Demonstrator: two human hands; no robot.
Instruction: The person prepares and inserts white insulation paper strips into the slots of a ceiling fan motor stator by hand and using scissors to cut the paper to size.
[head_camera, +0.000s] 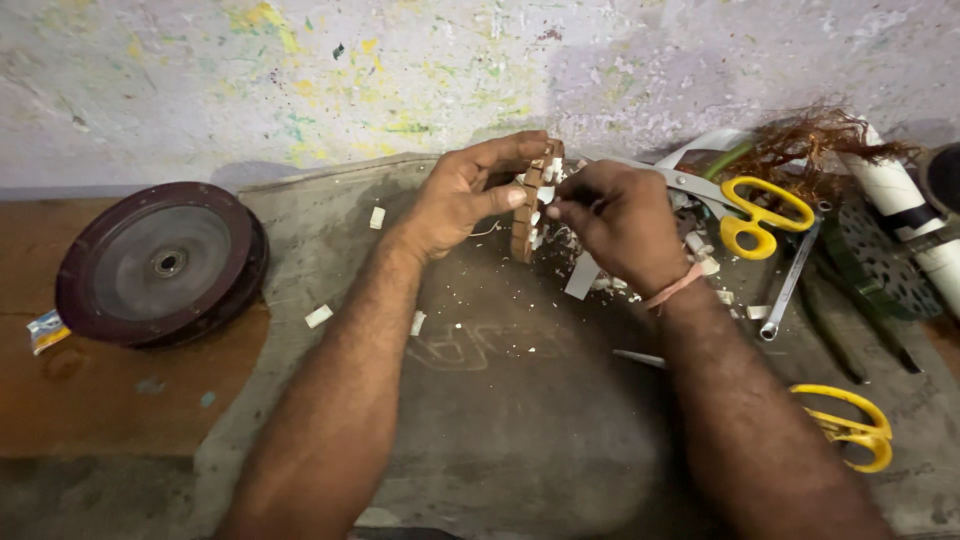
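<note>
your left hand (465, 195) pinches a brown ridged ring (530, 205) standing on edge. your right hand (620, 220) fingers are curled tight, pushing a small white paper strip (546, 190) into it. yellow scissors (760, 215) lie near.

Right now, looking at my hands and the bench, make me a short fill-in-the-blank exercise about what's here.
1. The left hand holds a slotted brown ring-shaped core standing on its ____.
2. The scissors lying beyond the right hand have ____ handles.
3. The dark round metal wheel lies on the ____ side of the bench.
4. The steel spanner lies just below those ____.

Missing words: edge; yellow; left; scissors
</note>
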